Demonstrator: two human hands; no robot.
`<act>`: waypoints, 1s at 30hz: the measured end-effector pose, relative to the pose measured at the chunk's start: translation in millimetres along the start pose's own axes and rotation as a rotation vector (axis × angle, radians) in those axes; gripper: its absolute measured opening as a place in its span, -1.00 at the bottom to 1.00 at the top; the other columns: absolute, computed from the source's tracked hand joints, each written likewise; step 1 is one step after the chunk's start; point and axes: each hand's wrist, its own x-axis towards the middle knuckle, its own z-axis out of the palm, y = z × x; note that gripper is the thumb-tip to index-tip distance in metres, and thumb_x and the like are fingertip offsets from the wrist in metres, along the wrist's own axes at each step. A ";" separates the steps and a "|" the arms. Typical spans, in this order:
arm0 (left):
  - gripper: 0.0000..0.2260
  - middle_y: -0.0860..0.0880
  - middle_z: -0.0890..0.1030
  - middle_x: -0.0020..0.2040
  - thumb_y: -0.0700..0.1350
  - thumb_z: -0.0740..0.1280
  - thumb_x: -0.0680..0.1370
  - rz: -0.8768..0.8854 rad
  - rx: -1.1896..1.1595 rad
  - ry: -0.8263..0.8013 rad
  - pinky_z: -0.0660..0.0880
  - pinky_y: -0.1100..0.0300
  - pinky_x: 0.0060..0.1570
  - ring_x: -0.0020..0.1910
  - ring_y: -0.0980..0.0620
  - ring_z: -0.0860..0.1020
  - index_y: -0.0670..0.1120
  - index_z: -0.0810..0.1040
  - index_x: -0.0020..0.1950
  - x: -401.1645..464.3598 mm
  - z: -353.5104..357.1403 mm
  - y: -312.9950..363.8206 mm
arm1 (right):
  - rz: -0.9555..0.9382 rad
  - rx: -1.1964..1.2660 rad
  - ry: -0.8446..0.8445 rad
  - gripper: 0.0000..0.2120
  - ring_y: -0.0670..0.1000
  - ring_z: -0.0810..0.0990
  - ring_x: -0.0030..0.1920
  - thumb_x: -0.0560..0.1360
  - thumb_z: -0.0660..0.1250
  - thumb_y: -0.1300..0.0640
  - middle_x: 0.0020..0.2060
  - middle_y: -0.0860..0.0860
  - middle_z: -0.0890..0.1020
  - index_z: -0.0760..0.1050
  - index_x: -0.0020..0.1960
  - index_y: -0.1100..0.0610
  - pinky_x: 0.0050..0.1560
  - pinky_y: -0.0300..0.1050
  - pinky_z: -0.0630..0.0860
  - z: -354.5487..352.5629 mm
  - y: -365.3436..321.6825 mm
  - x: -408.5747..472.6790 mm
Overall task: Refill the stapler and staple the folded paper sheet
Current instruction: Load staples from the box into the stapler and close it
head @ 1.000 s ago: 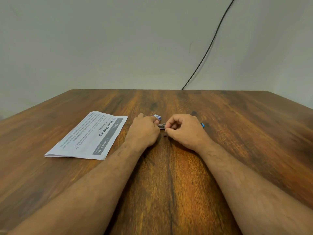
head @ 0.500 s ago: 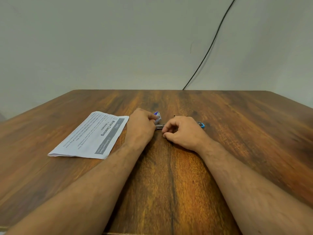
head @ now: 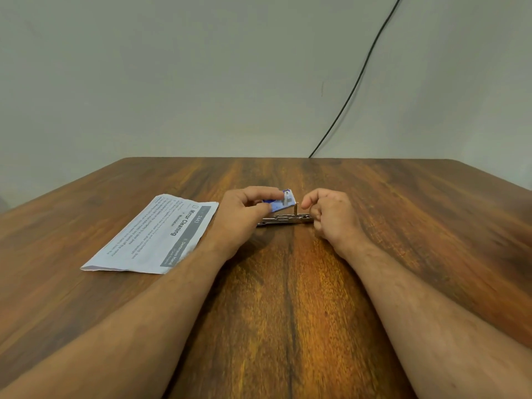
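Fingers of my left hand curl around a small blue and white staple box, thumb below and forefinger on top, pinching it so that it tilts up just above the stapler. My right hand sits just beside it with fingers bent inward, and its lower fingertips appear to grip the right end of the stapler's metal rail, though the contact is too small to see clearly. That stapler lies opened out flat on the wooden table between my 2 hands, a thin metal strip running left to right, with 1 short upright piece rising from it beside the box. Left of my left wrist, the folded paper sheet lies flat on the table, printed side up, its heading reading "Mirror Cleaning"; my forearm passes just beside its near right corner. Both forearms reach in from the near edge. Beyond the table's far edge stands a plain pale wall, and a black cable slants down across it to the tabletop.
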 end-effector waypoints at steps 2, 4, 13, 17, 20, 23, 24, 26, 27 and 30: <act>-0.63 0.03 0.74 0.10 -0.35 0.33 0.51 -0.018 -0.040 -0.053 0.52 0.20 0.14 0.16 0.07 0.66 0.10 0.78 -0.10 0.0 -0.7 -2.5 | -0.019 0.002 -0.019 -0.69 -0.08 0.34 -0.39 0.29 0.12 0.09 -0.61 -0.23 0.48 0.65 -0.33 -0.07 -0.34 -0.12 0.18 0.6 -0.6 0.2; -0.69 -0.01 0.73 0.14 -0.26 0.32 0.47 -0.061 -0.062 -0.092 0.54 0.11 0.20 0.22 -0.01 0.63 0.07 0.79 -0.04 1.1 -3.0 -6.1 | -0.046 -0.030 -0.032 -0.71 -0.10 0.41 -0.36 0.39 0.17 -0.04 -0.56 -0.26 0.51 0.65 -0.29 -0.04 -0.31 -0.12 0.23 0.2 0.1 -1.7; -0.69 -0.09 0.73 0.15 -0.28 0.34 0.49 -0.108 -0.082 -0.108 0.55 -0.09 0.30 0.24 -0.10 0.63 0.04 0.78 0.02 5.6 -5.5 -16.7 | -0.072 -0.056 -0.051 -0.78 -0.13 0.58 -0.30 0.54 0.37 -0.07 -0.29 -0.10 0.72 0.71 -0.13 0.01 -0.20 -0.07 0.46 0.0 7.9 -1.1; -0.73 -0.09 0.75 0.08 -0.32 0.40 0.52 -0.117 -0.057 -0.089 0.58 -0.07 0.27 0.19 -0.09 0.66 0.02 0.79 -0.01 5.7 -4.5 -15.0 | -0.029 -0.009 -0.107 -0.72 -0.16 0.55 -0.35 0.50 0.38 -0.16 -0.36 -0.11 0.70 0.73 -0.12 0.01 -0.24 -0.13 0.39 -0.8 9.4 1.5; -0.69 -0.10 0.75 0.05 -0.36 0.35 0.54 -0.112 -0.074 -0.062 0.59 -0.04 0.26 0.16 -0.06 0.67 0.00 0.79 -0.06 4.3 -2.8 -12.3 | -0.005 0.037 -0.134 -0.77 -0.09 0.64 -0.26 0.42 0.42 -0.17 -0.25 -0.03 0.76 0.74 -0.10 -0.04 -0.16 -0.06 0.48 0.5 12.8 5.9; -0.72 -0.13 0.75 0.04 -0.26 0.31 0.49 -0.115 -0.087 -0.075 0.59 -0.07 0.24 0.15 -0.07 0.67 0.00 0.79 -0.09 4.5 -3.6 -12.4 | 0.004 0.033 -0.152 -0.78 0.03 0.70 -0.06 0.38 0.45 -0.16 -0.17 -0.01 0.77 0.74 -0.11 -0.05 0.08 0.13 0.59 -0.1 15.2 9.5; -0.76 -0.12 0.75 0.01 -0.20 0.32 0.47 -0.105 -0.084 -0.086 0.62 -0.04 0.17 0.10 -0.04 0.68 -0.01 0.79 -0.08 3.9 -3.6 -12.4 | 0.002 0.049 -0.154 -0.80 0.07 0.70 -0.05 0.39 0.46 -0.13 -0.17 0.00 0.77 0.74 -0.13 -0.03 0.12 0.16 0.59 -0.8 14.1 9.1; -0.87 -0.04 0.75 -0.07 -0.07 0.44 0.46 -0.064 -0.039 -0.104 0.62 0.09 -0.06 -0.07 0.06 0.68 0.01 0.76 -0.05 0.9 -2.2 -10.1 | 0.007 0.100 -0.173 -0.85 0.10 0.70 -0.10 0.42 0.48 -0.03 -0.19 0.06 0.76 0.74 -0.16 0.04 0.04 0.15 0.60 -2.6 14.0 8.9; -0.84 0.01 0.75 -0.08 -0.04 0.53 0.42 -0.034 0.001 -0.123 0.60 0.14 -0.10 -0.11 0.10 0.68 0.03 0.75 -0.02 -0.4 -0.5 -8.7 | 0.012 0.116 -0.189 -0.86 0.14 0.71 -0.11 0.42 0.48 -0.01 -0.20 0.09 0.76 0.73 -0.17 0.06 0.03 0.17 0.61 -3.0 14.8 8.8; -0.62 0.09 0.73 0.01 -0.03 0.65 0.32 0.023 0.210 -0.148 0.61 0.19 0.03 -0.01 0.14 0.68 0.07 0.71 0.11 0.6 4.5 -8.5 | 0.030 0.137 -0.233 -0.88 0.17 0.72 -0.11 0.43 0.50 0.06 -0.19 0.14 0.76 0.73 -0.19 0.10 0.11 0.29 0.62 -2.7 14.9 9.1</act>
